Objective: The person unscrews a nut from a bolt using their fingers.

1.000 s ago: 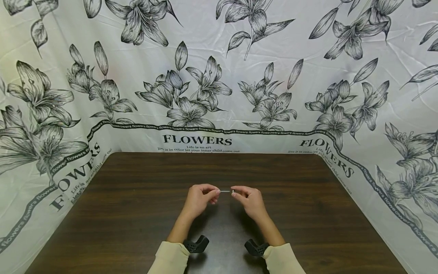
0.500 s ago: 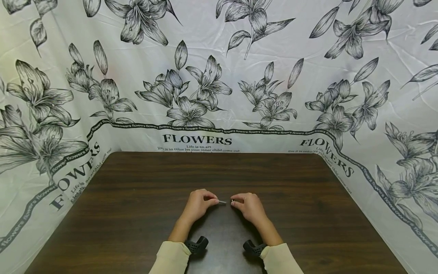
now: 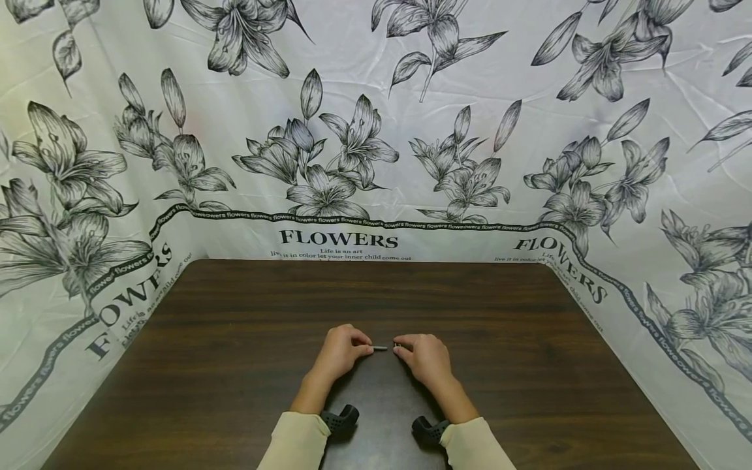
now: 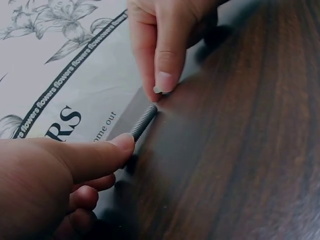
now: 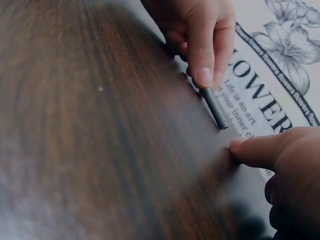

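My left hand (image 3: 341, 349) pinches a grey threaded bolt (image 4: 144, 122) between thumb and forefinger. The bolt's threaded end points toward my right hand (image 3: 430, 358), as the right wrist view also shows with the bolt (image 5: 216, 111) beyond the right fingers. Between the right thumb and forefinger sits a small metal nut (image 4: 158, 90), mostly hidden by the fingertips. A narrow gap parts the bolt's tip from the right fingertips. Both hands are low above the dark wooden table (image 3: 376, 294); whether they touch it I cannot tell. The bolt's other end is hidden in the left fingers.
Dark wrist mounts (image 3: 339, 419) stand out from both wrists above the table. A white cloth (image 3: 458, 248) printed with flowers and lettering hangs behind the table and along both sides.
Both hands have come lower and nearer to me with the bolt and nut. The bolt tilted briefly and is level again. In the last half second the right hand shifted slightly left.
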The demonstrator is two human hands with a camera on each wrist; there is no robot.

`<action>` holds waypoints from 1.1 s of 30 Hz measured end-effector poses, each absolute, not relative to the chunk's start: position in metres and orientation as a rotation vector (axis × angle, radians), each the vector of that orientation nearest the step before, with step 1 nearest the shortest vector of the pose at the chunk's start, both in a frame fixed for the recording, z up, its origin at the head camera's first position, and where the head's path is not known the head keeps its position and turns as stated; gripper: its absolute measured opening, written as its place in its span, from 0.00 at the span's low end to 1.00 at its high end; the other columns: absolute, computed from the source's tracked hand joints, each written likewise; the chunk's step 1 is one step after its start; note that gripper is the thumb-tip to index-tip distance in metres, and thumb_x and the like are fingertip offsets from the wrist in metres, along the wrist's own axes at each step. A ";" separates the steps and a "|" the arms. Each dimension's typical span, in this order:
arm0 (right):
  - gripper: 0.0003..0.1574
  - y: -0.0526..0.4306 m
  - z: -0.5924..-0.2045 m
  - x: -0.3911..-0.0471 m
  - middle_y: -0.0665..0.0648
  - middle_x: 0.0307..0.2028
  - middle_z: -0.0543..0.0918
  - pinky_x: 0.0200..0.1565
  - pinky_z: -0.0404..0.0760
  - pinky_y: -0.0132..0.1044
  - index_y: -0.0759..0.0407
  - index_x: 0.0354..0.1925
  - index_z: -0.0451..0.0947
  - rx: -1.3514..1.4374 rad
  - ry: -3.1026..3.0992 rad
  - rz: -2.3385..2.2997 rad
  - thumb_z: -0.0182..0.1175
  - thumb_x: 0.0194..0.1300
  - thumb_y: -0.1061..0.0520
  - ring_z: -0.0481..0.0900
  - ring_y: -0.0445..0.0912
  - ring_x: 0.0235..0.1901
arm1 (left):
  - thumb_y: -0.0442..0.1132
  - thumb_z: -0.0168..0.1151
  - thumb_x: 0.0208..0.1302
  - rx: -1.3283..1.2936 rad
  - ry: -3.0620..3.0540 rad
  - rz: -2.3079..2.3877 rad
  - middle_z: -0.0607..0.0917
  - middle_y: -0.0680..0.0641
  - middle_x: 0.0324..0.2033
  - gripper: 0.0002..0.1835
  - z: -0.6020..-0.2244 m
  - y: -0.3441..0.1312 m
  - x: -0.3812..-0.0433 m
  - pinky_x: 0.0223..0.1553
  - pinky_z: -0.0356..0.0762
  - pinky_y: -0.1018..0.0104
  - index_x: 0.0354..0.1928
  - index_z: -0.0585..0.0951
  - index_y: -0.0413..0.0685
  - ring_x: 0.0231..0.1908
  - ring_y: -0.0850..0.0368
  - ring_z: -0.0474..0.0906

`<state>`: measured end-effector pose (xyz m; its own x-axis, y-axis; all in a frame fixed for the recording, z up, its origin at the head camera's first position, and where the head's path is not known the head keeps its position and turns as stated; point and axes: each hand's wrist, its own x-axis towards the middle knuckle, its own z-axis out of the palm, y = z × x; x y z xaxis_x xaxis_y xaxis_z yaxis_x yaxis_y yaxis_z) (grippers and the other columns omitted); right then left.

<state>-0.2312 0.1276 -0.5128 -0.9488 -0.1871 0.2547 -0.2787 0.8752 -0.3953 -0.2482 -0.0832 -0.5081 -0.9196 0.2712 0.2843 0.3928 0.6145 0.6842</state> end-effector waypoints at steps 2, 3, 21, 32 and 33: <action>0.14 0.128 -0.513 -0.231 0.49 0.41 0.87 0.32 0.81 0.45 0.42 0.45 0.87 0.352 -2.831 0.626 0.67 0.61 0.44 0.85 0.50 0.40 | 0.38 0.76 0.51 -0.548 -2.694 -1.181 0.76 0.58 0.23 0.04 -0.508 -0.082 -0.248 0.30 0.73 0.68 0.27 0.88 0.50 0.26 0.61 0.73; 0.14 0.128 -0.514 -0.232 0.49 0.41 0.87 0.31 0.80 0.45 0.42 0.45 0.87 0.353 -2.828 0.622 0.67 0.61 0.44 0.85 0.50 0.39 | 0.38 0.76 0.51 -0.537 -2.698 -1.183 0.76 0.58 0.23 0.04 -0.508 -0.081 -0.248 0.29 0.72 0.68 0.27 0.88 0.50 0.26 0.62 0.73; 0.21 0.127 -0.514 -0.234 0.41 0.18 0.70 0.18 0.64 0.33 0.44 0.50 0.83 0.359 -2.868 0.736 0.67 0.60 0.42 0.65 0.37 0.15 | 0.36 0.78 0.47 -0.471 -2.707 -1.194 0.75 0.55 0.24 0.11 -0.512 -0.082 -0.250 0.29 0.71 0.68 0.35 0.87 0.46 0.26 0.62 0.70; 0.23 0.171 -0.505 -0.227 0.47 0.19 0.70 0.22 0.66 0.33 0.57 0.53 0.81 0.290 -2.722 1.321 0.71 0.58 0.57 0.65 0.41 0.16 | 0.38 0.80 0.44 -0.544 -2.759 -1.228 0.76 0.52 0.29 0.21 -0.503 -0.079 -0.251 0.35 0.72 0.63 0.43 0.85 0.45 0.32 0.57 0.72; 0.23 0.177 -0.505 -0.226 0.48 0.19 0.70 0.23 0.66 0.33 0.58 0.53 0.81 0.279 -2.718 1.322 0.71 0.58 0.58 0.65 0.41 0.17 | 0.39 0.80 0.44 -0.555 -2.764 -1.219 0.76 0.52 0.30 0.22 -0.502 -0.080 -0.251 0.35 0.72 0.63 0.44 0.85 0.45 0.32 0.57 0.72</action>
<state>-0.2258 0.1768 -0.5047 -0.9775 -0.1180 0.1749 -0.2104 0.6046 -0.7682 -0.2511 -0.0804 -0.5022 -0.9324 0.2968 0.2064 0.3526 0.6201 0.7008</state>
